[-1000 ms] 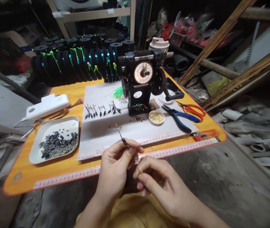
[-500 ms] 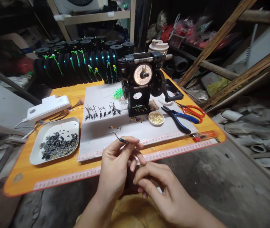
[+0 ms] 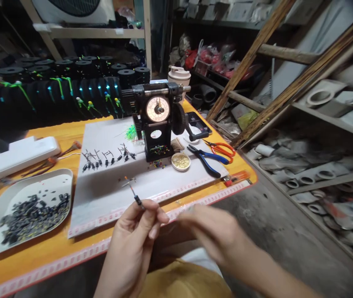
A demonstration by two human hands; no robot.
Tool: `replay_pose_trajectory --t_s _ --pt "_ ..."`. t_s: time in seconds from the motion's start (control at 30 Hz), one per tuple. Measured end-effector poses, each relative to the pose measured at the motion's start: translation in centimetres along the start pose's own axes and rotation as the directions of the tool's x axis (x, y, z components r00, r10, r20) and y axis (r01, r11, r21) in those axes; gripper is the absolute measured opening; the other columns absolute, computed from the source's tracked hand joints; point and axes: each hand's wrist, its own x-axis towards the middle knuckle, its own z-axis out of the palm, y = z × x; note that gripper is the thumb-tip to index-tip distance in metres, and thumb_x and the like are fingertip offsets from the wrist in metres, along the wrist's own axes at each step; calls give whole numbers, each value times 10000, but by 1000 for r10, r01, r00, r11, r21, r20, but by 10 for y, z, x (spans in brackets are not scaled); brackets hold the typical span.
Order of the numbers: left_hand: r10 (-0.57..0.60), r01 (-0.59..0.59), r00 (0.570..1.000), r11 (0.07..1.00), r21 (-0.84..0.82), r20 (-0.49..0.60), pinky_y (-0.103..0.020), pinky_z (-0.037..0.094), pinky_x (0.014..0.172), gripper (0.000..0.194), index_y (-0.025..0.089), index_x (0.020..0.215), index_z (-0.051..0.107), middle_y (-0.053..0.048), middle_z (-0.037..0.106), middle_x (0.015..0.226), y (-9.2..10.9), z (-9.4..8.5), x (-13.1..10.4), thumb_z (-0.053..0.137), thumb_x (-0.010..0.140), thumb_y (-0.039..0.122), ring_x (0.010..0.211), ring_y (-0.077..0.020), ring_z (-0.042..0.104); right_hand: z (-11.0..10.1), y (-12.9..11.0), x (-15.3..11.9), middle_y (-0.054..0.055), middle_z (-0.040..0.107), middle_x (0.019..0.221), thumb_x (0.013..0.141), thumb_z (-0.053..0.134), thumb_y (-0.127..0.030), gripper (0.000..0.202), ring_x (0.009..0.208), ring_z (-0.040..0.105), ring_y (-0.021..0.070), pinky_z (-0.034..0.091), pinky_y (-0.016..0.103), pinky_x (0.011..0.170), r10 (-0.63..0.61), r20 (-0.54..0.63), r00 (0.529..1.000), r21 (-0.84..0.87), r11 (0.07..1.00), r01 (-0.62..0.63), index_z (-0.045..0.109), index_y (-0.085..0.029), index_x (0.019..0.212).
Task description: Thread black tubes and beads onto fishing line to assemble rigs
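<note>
My left hand (image 3: 138,230) pinches a small black sleeve with an orange-tipped stem (image 3: 137,200) between thumb and forefinger, the stem tilted up toward 11 o'clock, above the white board (image 3: 156,188). My right hand (image 3: 218,234) is at 3 o'clock from it, just beside but apart, its fingers bent and blurred (too smeared to tell whether anything is pinched there).

I take the step in hand to be fine two-handed work on this one piece, the left steadying while the right does the moving. Similar pieces (image 3: 106,162) lie in a row at 11 o'clock. The tray (image 3: 58,179) of loose black parts sits at 9, the dish of gold bits (image 3: 181,162) between 1 and 2, and the pliers (image 3: 210,167) at 2, lying untouched.

My next move, as I judge it, calls for an unchanging left pinch and right fingertips brought lightly to the sleeve's near end, which my own fingers hide.
</note>
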Motion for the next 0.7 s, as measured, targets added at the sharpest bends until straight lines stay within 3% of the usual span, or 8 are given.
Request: replay_pose_trajectory --t_s 0.03,0.13,0.23,0.33,0.47,0.57,0.63,0.7 --pt "-3 3 1000 1000 2 -17 -93 503 577 180 190 752 785 5 693 648 -1 -2 0 918 694 297 534 -28 538 -16 15 3 18 755 816 960 516 -113 209 696 701 131 558 212 660 -7 -115 993 -189 982 -15 686 -202 1041" --pt "-52 52 997 999 6 -49 -93 484 572 229 198 808 800 0 695 671 0 -3 -2 941 656 294 562 -38 516 -62 75 19 107 781 926 964 542 -174 234 787 730 207 566 331 749 120 -280 953 -364 905 -221 717 -154 1118" --pt "-92 93 995 995 23 -37 -92 421 529 258 162 871 804 -25 698 699 0 -2 -6 914 704 326 560 -35 465 -87 131 38 152 792 929 876 643 -187 185 816 735 274 552 395 748 232 -252 939 -446 834 -326 778 -136 992" --pt "-120 120 993 993 13 -20 -117 400 545 265 120 832 793 -62 711 746 -1 -2 -12 871 760 363 580 -44 452 -91 157 48 126 792 825 850 682 -254 201 734 734 246 525 362 680 309 -193 931 -474 802 -364 794 -125 956" --pt "-153 155 987 987 -50 55 -152 401 589 248 120 825 767 -79 720 847 -4 -6 -18 760 877 362 591 -47 463 -92 137 42 160 760 833 897 638 -350 363 765 739 278 514 415 694 329 -301 895 -470 765 -439 731 -63 1099" --pt "-156 166 982 982 -89 104 -160 363 576 238 155 838 741 -64 711 893 -7 -8 -20 702 925 373 585 -44 462 -91 97 23 136 728 935 885 670 -341 478 816 727 301 559 485 778 296 -427 854 -394 789 -471 600 -153 1319" --pt "-165 177 980 979 -102 114 -163 332 557 236 169 845 737 -54 696 898 -8 -10 -21 704 920 390 585 -45 461 -85 67 7 82 709 1007 884 681 -371 528 851 715 273 585 462 823 314 -414 854 -142 905 -401 553 -279 1387" --pt "-171 186 977 976 -114 129 -168 322 554 242 171 858 743 -50 679 914 -9 -11 -21 711 912 404 589 -45 462 -74 40 -6 26 712 941 808 766 -323 567 713 692 208 606 355 682 354 -311 882 150 935 -322 602 -356 1349"
